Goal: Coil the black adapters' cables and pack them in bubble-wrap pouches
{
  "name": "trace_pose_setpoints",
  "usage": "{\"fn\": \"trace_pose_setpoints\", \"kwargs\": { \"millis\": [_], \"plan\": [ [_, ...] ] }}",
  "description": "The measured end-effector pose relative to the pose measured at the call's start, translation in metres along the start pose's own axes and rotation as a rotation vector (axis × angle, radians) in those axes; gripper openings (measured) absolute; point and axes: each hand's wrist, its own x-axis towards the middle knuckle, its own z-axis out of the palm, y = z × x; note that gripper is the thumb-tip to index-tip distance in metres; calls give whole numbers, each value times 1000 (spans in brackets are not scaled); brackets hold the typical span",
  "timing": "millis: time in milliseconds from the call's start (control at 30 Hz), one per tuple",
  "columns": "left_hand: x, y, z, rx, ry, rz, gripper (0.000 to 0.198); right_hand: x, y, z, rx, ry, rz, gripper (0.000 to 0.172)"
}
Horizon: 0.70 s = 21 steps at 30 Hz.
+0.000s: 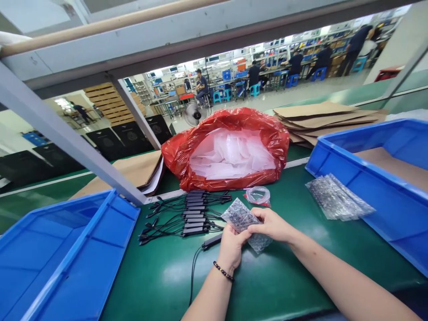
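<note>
Both hands meet over the green table top [284,285]. My left hand [230,246] and my right hand [272,225] both grip one small bubble-wrap bag [240,217]. A black adapter with a cable [211,241] pokes out from under my left hand and lies partly on the table; whether that hand grips it I cannot tell. A row of several black adapters with cables [194,211] lies just beyond my left hand.
A red plastic sack of clear bags [230,149] stands behind the adapters. A small roll of tape [258,195] lies near it. Bubble-wrap bags [337,198] are stacked at right beside a blue bin [368,178]. Another blue bin [67,254] sits left. Cardboard sheets [321,117] lie behind.
</note>
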Motion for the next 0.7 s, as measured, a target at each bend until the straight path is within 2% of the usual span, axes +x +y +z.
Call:
{"fn": "trace_pose_setpoints", "kwargs": {
  "millis": [67,133,267,367,433,533,700],
  "plan": [
    [-1,1,0,7,-46,-26,53,-1,-6,-6,-2,-4,38,22],
    [-1,3,-2,28,-92,-69,54,-3,-13,-18,-107,69,83,20],
    [-2,4,-5,101,-148,-125,51,-16,-18,-59,-567,403,199,16],
    [-3,3,-6,140,-174,-136,45,-26,-1,-96,-889,575,380,32],
    [-3,1,-6,153,-164,-134,44,-30,17,-116,-1051,595,501,44],
    [-3,0,-5,167,-157,-134,44,-33,41,-136,-1192,527,623,48],
    [-1,-1,-7,194,-186,-144,43,-40,50,-147,-1269,493,649,42]
  ]
}}
